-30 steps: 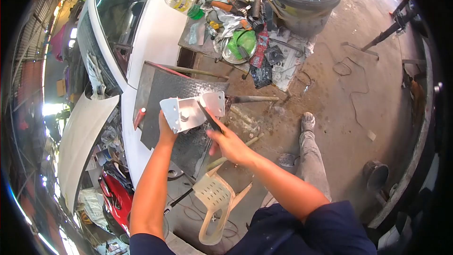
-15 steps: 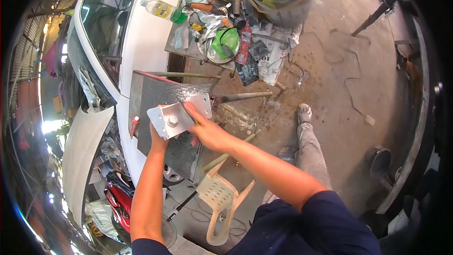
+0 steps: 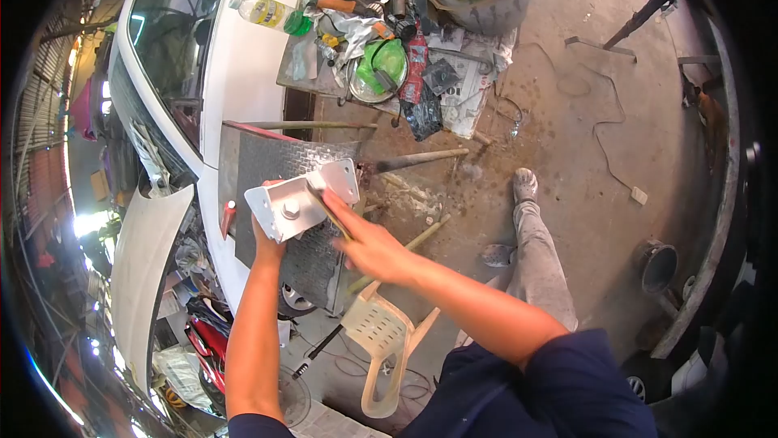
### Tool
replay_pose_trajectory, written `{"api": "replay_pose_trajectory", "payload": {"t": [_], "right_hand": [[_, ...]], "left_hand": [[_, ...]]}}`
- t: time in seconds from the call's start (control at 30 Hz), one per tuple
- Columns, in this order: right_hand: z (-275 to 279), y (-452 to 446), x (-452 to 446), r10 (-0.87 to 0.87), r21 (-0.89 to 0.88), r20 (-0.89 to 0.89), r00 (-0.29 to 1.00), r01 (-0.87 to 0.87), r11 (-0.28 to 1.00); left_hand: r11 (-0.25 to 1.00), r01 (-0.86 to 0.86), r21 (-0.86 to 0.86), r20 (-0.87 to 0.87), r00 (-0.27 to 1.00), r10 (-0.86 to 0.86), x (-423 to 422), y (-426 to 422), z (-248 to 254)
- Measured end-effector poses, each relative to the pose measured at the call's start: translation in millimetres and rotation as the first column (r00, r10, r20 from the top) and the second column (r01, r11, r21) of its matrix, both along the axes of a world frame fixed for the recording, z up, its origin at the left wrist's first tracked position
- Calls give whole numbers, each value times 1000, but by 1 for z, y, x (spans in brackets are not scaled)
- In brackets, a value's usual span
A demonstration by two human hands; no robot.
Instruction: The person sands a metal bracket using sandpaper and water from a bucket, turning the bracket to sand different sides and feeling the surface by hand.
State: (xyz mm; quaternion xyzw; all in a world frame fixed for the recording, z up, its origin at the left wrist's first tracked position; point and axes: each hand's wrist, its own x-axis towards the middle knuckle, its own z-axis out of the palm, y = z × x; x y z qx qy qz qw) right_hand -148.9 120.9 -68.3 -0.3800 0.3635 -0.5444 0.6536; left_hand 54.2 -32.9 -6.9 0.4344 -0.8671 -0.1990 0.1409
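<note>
My left hand is closed on the lower left side of a pale metal bracket, most of its fingers hidden behind. The bracket is tilted, with upturned, drilled end flanges and a large hex bolt head on its face. My right hand is closed around a thin, flat strip, dark with a yellowish edge. It looks like folded sandpaper. The strip's far end meets the bracket's inner face. Below the bracket lies a dark textured panel.
A white car stands at the left. Ahead, a cluttered table holds a bottle, newspaper and tools beside a large black bucket. A plastic chair is close below my arms. A cable crosses the floor at right.
My right hand has slid down and right from the bracket's face, showing more of the strip. The bracket has shifted slightly left, still in my left hand. The view has moved slightly.
</note>
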Motion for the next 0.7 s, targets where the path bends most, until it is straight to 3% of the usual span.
{"api": "replay_pose_trajectory", "payload": {"t": [0.13,0.2,0.27,0.4,0.53,0.63,0.7], "right_hand": [[6,-17,1,-5,14,-29,1000,5,1000],[11,-46,0,0,128,157,988,-20,992],[14,-31,-1,0,74,51,999,-3,997],[13,13,-17,70,64,99,993,-77,995],[11,-38,2,-4,41,26,1000,3,999],[16,-32,3,-6,67,62,998,1,998],[16,-9,1,13,61,-24,1000,-11,998]], "left_hand": [[996,-54,68,-107,992,62,3,2,-6],[990,-58,130,-159,984,78,4,2,-7],[980,-117,160,-174,974,145,4,4,-7],[1000,14,8,30,999,-14,2,1,-1],[991,-53,124,-145,987,71,5,1,-7],[998,-25,63,-99,995,32,7,0,-9],[995,18,100,-57,998,-13,8,-7,-6]]}}
